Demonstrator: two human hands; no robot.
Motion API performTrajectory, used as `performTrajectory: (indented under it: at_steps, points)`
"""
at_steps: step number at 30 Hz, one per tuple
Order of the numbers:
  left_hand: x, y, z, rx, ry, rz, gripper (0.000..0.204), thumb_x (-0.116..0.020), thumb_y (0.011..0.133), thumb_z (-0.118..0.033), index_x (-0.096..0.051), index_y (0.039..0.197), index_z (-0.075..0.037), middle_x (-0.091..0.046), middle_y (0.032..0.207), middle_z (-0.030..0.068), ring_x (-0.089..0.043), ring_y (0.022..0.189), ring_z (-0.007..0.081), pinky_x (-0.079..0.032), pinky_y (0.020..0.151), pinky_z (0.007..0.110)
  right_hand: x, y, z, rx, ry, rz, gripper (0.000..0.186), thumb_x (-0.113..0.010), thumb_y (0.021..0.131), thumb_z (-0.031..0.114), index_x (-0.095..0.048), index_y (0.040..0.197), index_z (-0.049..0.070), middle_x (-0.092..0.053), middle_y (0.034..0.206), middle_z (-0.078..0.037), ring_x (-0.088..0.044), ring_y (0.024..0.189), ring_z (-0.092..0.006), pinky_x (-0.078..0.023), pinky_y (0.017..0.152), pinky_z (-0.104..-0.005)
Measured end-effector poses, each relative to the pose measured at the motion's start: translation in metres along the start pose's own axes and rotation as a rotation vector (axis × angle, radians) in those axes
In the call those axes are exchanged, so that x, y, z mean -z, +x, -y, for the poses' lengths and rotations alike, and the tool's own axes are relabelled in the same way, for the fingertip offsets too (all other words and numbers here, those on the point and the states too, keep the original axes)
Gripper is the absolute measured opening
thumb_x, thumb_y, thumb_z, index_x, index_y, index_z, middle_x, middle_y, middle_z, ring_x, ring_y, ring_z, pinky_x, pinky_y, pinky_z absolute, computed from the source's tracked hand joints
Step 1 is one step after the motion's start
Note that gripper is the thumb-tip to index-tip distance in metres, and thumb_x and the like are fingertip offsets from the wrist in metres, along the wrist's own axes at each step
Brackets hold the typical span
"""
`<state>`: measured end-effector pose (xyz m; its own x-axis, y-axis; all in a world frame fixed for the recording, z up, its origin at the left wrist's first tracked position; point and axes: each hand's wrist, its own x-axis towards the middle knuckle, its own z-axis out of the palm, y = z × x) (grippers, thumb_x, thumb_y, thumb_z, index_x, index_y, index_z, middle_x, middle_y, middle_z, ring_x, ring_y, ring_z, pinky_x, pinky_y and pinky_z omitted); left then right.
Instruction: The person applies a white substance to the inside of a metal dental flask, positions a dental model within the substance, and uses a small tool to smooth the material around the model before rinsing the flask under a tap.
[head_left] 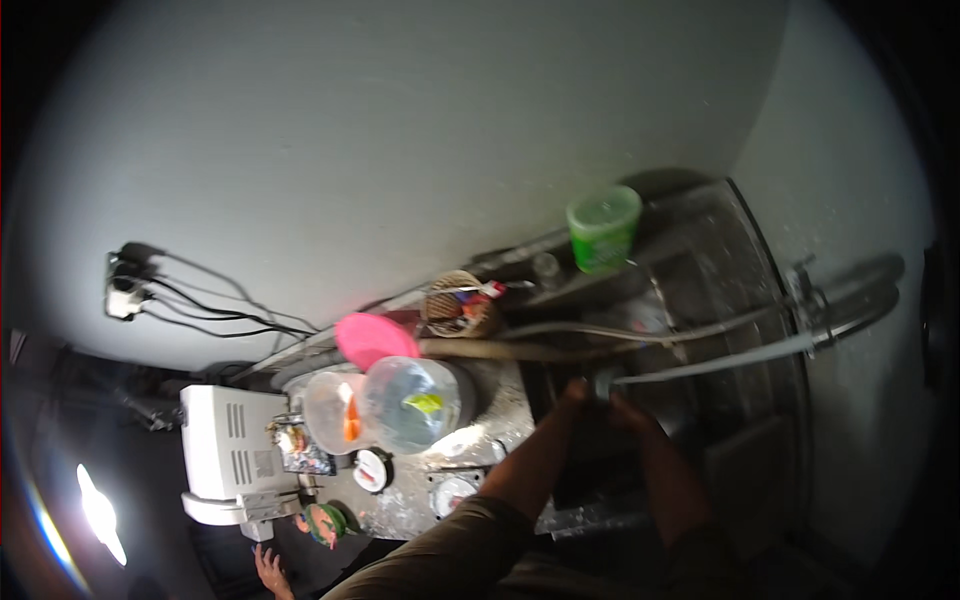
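Observation:
Both forearms reach into a dark sink basin [760, 465]. My left hand [576, 391] and my right hand [626, 408] are close together, fingers curled toward a small greyish shape [602, 384] between them. Dimness and blur hide whether that shape is a held thing or splashing water. A pale stream [720, 364], seemingly water, runs from the wall tap [815, 325] to my hands. Just beyond them, a beige hose or pipe [510, 350] crosses the sink's edge.
Left of the sink, a worktop [400, 508] bears clear plastic tubs [385, 420], a pink disc [370, 340] and a white machine [235, 440]. Behind stand a wicker basket [440, 308] and a green tub [603, 235]. Another person's hand [270, 572] shows at lower left.

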<state>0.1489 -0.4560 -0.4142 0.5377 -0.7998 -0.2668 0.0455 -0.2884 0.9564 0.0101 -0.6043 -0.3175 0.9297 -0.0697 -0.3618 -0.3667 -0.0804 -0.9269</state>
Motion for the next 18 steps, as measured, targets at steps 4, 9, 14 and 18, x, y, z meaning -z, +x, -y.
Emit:
performTrajectory:
  at_steps: [4,9,14,18]
  points:
    - [0.019,-0.018,-0.042,0.139,-0.043,0.109,0.035,-0.056,0.093,-0.021,-0.062,0.123,-0.004,-0.064,0.113,0.0161,-0.063,0.105,0.0315,-0.05,0.091,0.043,0.021,0.005,0.014,-0.003,0.25,-0.093,0.038,-0.075,0.086,0.014,-0.064,0.121,0.002,-0.067,0.12,-0.012,-0.06,0.115,-0.0258,-0.048,0.096,-0.0368]
    - [-0.013,-0.019,-0.098,-0.012,0.503,0.206,0.046,-0.048,0.103,-0.034,-0.052,0.14,-0.008,-0.06,0.129,0.0134,-0.058,0.12,0.0266,-0.046,0.1,0.039,0.018,0.02,0.026,-0.53,0.087,-0.807,0.039,-0.068,0.096,0.042,-0.073,0.106,0.005,-0.069,0.102,-0.004,-0.059,0.098,-0.0139,-0.049,0.084,-0.0339]
    - [0.006,-0.009,-0.129,0.242,0.618,0.14,0.051,-0.041,0.106,-0.037,-0.047,0.146,-0.007,-0.056,0.134,0.0224,-0.053,0.127,0.0339,-0.042,0.108,0.046,0.014,0.002,0.061,-0.136,0.505,-0.247,0.046,-0.071,0.091,0.041,-0.067,0.114,0.002,-0.067,0.116,-0.015,-0.061,0.114,-0.0266,-0.047,0.098,-0.0414]
    - [-0.017,-0.025,-0.165,0.339,0.329,0.028,0.057,-0.036,0.106,-0.047,-0.052,0.14,-0.005,-0.059,0.13,0.0208,-0.056,0.123,0.0328,-0.042,0.108,0.046,0.014,-0.005,0.057,-0.219,-0.266,-0.312,0.037,-0.077,0.084,0.024,-0.066,0.112,0.003,-0.067,0.113,-0.017,-0.064,0.11,-0.0343,-0.048,0.097,-0.0421]
